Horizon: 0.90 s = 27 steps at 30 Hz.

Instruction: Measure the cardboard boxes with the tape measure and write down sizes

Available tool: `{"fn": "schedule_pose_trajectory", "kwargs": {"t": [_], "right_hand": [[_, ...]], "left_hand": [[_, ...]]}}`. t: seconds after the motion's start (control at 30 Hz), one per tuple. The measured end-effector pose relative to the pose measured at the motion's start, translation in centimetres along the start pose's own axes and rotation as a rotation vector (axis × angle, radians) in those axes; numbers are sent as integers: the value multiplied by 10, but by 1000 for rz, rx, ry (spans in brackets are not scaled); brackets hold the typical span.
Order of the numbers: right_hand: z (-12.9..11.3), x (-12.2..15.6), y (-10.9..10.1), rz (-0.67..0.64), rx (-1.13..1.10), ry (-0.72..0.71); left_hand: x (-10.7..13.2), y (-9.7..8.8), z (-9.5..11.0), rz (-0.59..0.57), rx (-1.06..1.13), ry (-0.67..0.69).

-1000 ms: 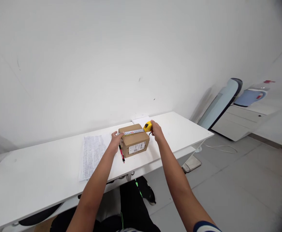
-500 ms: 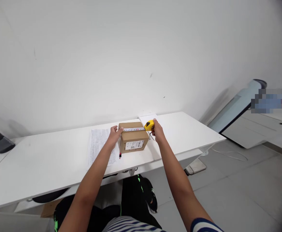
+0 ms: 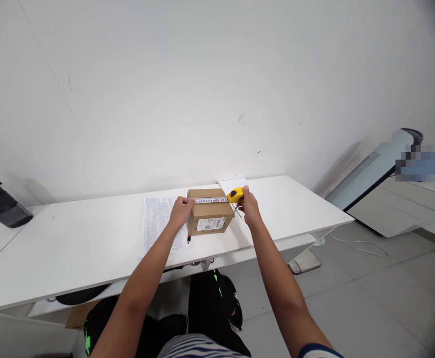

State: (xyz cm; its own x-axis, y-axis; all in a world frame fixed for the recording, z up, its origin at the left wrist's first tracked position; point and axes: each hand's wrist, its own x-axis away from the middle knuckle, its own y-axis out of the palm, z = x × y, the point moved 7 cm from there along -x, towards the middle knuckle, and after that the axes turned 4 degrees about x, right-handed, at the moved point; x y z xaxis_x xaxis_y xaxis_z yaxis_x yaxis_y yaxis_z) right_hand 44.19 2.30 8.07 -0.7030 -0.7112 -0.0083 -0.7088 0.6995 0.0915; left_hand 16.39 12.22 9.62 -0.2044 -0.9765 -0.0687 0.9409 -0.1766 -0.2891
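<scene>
A brown cardboard box (image 3: 207, 194) with a white printed label (image 3: 211, 223) on its front side rests on the white table. Across its top runs the numbered blade (image 3: 210, 201) of a yellow tape measure (image 3: 235, 195). My right hand (image 3: 250, 206) is closed on the tape measure's case at the box's right edge; a dark strap hangs below it. At the left edge my left hand (image 3: 181, 211) pinches the blade's end against the box. Part of a red and black pen-like object (image 3: 189, 239) shows by the box's lower left corner.
Handwritten sheets (image 3: 153, 223) lie left of the box, and white paper (image 3: 226, 185) lies behind it. A dark bottle (image 3: 3, 201) stands at the table's far left. The wall closes off the back; a tilted pale panel (image 3: 377, 169) is at the right.
The whole view has shifted slightly, so the box and hands appear a little further right. The blade still lies over the box top, held at both ends; its numbers are sharper now.
</scene>
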Motion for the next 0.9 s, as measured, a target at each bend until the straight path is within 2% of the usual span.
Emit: {"fn": "schedule_pose_trajectory", "kwargs": {"t": [0.07, 0.13, 0.2, 0.27, 0.37, 0.47, 0.57, 0.7, 0.77, 0.83, 0.9], "right_hand": [[-3, 7, 1, -103, -32, -27], [-8, 16, 2, -198, -12, -75], [-17, 27, 3, -265, 95, -162], [-27, 39, 5, -300, 241, -292], [-38, 60, 8, -282, 331, -455], [-36, 86, 3, -154, 226, -489], [-15, 122, -2, 14, 39, -371], [32, 180, 17, -12, -278, -18], [47, 205, 29, -76, -422, 103], [53, 222, 41, -200, -502, 185], [52, 228, 50, -342, -521, 227]], "left_hand": [[1, -3, 5, 2, -88, 56], [-1, -1, 6, -66, -64, 63], [-5, 3, 4, -159, 9, 42], [-11, 3, 3, -202, 73, 5], [-19, -7, 13, -170, 132, -33], [-22, -14, 41, -234, 132, -6], [-18, -8, 81, -443, 123, 38], [-5, 14, 132, -645, 25, 150], [3, 33, 147, -758, -54, 180], [7, 55, 153, -878, -120, 175], [0, 74, 152, -914, -120, 159]]}}
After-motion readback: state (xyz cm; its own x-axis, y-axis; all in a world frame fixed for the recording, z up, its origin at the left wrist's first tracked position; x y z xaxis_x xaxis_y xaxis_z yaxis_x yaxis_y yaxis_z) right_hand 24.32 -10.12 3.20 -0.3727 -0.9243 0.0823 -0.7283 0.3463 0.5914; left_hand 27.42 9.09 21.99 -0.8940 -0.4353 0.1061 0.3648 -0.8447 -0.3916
